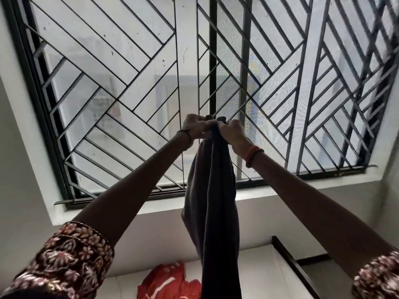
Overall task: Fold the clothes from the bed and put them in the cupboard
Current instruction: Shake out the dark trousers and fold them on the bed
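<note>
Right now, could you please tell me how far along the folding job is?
Nothing in view looks folded or stored. In hand: the left hand and right hand both pinch the top of a dark garment, which hangs below them. Left: the red garment lies crumpled on the bed; no cupboard shows.

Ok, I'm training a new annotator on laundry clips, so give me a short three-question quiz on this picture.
1. True or false: the left hand and right hand both grip the top of the dark garment.
2. What lies on the bed below? A) a red cloth B) a blue towel C) a green pillow
3. Fill in: behind the raised hands is a large ____.
Key: 1 true; 2 A; 3 window.
</note>
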### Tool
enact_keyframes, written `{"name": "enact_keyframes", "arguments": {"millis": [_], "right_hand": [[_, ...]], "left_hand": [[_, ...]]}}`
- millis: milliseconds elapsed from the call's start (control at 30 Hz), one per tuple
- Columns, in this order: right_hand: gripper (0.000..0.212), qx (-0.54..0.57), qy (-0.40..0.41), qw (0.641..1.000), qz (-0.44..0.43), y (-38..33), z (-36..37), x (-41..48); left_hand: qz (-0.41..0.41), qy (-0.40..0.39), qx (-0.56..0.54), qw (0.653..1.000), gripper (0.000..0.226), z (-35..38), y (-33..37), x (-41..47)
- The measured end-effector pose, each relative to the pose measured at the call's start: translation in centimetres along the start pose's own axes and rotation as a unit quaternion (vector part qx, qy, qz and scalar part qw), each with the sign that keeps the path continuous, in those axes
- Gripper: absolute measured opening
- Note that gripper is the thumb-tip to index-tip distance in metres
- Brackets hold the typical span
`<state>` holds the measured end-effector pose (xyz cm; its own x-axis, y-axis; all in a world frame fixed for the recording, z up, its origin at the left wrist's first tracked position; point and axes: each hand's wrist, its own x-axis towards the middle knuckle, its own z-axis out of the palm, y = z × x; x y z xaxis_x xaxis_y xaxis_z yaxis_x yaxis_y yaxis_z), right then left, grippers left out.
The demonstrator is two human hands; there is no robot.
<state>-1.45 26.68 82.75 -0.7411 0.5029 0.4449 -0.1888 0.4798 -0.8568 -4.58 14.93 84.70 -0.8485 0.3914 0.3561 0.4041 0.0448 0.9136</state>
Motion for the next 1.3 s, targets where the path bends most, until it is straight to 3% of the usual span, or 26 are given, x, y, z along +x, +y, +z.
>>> {"name": "enact_keyframes", "arguments": {"millis": [100,167,300,367,467,600,667,767,833,900,967,1100,1267,1300], "right_hand": [[0.055,0.111,-0.047,0.993,0.002,0.4,-0.3,-0.1],[0.064,0.134,-0.082,0.988,-0.003,0.9,-0.7,-0.1],[0.044,0.116,-0.098,0.988,-0.015,0.3,-1.3,-0.4],[0.040,0.108,-0.061,0.992,-0.003,0.0,-1.6,0.0],[0.028,0.104,-0.073,0.992,0.010,-0.7,-1.8,0.1],[0.040,0.152,-0.008,0.988,0.034,-1.0,-1.8,0.6],[0.054,0.179,-0.029,0.983,0.034,-1.3,-2.0,0.1],[0.028,0.143,-0.074,0.987,-0.016,-1.6,-2.5,-0.8],[0.024,0.138,-0.054,0.988,-0.034,-1.4,-2.6,-0.7],[0.021,0.157,-0.057,0.984,-0.055,-1.5,-2.7,-0.5],[0.017,0.198,-0.068,0.976,-0.064,-1.8,-2.9,-0.6],[0.010,0.289,-0.060,0.955,-0.041,-2.3,-3.2,-0.6],[0.020,0.320,-0.069,0.944,-0.048,-1.8,-4.0,-0.7],[0.029,0.314,-0.068,0.946,-0.049,-1.6,-4.0,-0.8]], "left_hand": [[0.008,-0.054,-0.006,0.998,0.026,0.0,0.6,-0.1],[0.006,-0.076,0.004,0.997,0.029,-0.4,0.8,-0.4],[0.007,-0.140,0.043,0.989,0.031,-1.4,0.9,-0.4],[0.020,-0.139,0.012,0.990,0.039,-1.9,1.2,-0.6],[0.059,-0.147,0.023,0.987,0.043,-2.4,1.2,-0.2],[0.131,-0.122,0.104,0.978,0.047,-1.9,1.6,-0.3],[0.176,-0.096,0.155,0.967,0.045,-1.3,1.8,-0.3],[0.228,-0.050,0.274,0.933,0.055,-0.9,2.0,0.4],[0.215,-0.073,0.344,0.911,0.069,-1.2,2.5,0.9],[0.194,-0.158,0.356,0.901,0.054,-1.8,3.1,1.4],[0.186,-0.192,0.337,0.903,0.039,-2.1,3.4,1.9],[0.217,-0.163,0.364,0.891,0.038,-1.7,4.6,2.7],[0.286,-0.156,0.398,0.857,0.050,-1.5,6.2,2.4],[0.301,-0.149,0.399,0.853,0.047,-1.5,6.2,2.2]]}}
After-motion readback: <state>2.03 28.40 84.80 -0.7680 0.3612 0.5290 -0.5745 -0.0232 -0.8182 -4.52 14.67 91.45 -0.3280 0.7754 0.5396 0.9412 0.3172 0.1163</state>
